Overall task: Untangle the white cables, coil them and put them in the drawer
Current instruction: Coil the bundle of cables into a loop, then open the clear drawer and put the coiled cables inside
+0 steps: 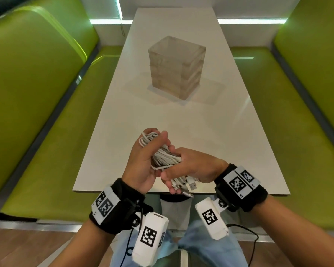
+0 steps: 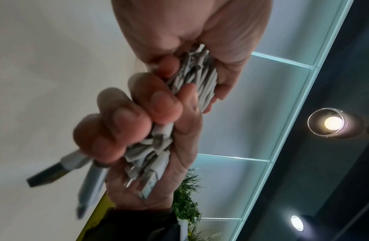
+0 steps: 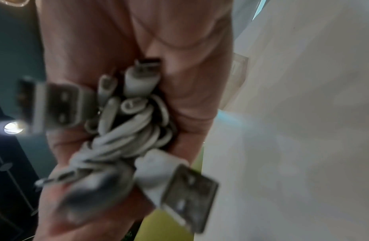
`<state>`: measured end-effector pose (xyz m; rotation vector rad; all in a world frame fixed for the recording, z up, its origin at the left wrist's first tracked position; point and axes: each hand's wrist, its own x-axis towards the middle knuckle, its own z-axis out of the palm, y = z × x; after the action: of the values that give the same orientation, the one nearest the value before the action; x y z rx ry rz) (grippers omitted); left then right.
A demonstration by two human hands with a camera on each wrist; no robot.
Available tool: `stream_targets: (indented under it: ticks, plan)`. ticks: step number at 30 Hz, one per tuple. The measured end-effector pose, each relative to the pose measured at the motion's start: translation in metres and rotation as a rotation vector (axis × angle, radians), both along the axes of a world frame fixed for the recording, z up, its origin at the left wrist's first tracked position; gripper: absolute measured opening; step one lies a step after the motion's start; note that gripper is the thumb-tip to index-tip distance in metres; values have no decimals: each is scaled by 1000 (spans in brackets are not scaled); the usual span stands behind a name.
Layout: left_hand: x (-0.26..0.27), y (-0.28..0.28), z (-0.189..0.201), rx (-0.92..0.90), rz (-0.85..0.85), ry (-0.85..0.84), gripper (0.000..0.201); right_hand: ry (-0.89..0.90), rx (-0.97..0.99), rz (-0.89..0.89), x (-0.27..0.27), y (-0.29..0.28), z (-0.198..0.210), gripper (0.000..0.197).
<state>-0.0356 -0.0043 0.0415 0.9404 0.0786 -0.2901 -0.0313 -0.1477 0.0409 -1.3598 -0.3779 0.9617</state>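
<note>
Both hands hold one bundle of white cables (image 1: 163,158) in the air above the near edge of the bench (image 1: 210,132). The left hand (image 1: 143,162) grips the far part of the bundle: its fingers curl round the strands, and a set of loops (image 1: 148,139) sticks out beyond its fingers. The right hand (image 1: 189,166) grips the near part of the same bundle, just beside the left hand and touching it; its fingers (image 2: 138,117) wrap over the strands and press them against the palm. The plug ends (image 1: 183,185) hang out below the right hand, toward the person. In the left wrist view the cables (image 2: 192,79) run as twisted grey-white strands between the two hands, with several plugs (image 2: 152,177) lying across the right palm. In the right wrist view two flat metal plugs (image 3: 187,195) point at the camera and the cable strands (image 3: 126,138) pass behind them; this view is blurred, so finer detail cannot be told. The drawer unit (image 1: 176,68), a translucent box with stacked compartments, stands on the bench well beyond both hands; its drawers appear closed. Green seats (image 1: 37,93) run along either side of the bench.
</note>
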Motion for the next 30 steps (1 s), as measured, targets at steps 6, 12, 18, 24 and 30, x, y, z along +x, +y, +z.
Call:
stream_targets:
  ticks: [6,12,18,24,30]
  plan:
    - [9,-3,3,64,79,12,19,-46,62,-42,1,8,-1,26]
    - [25,1,4,109,151,-8,24,-99,55,-129,9,20,-5,32]
    - [44,7,-13,289,196,-69,19,-438,-433,364,63,15,7,92]
    - [82,32,-23,435,241,-124,20,-704,-708,-397,151,-5,-16,51]
    - [83,56,-29,544,149,-158,19,-882,-690,-773,191,-36,-47,42]
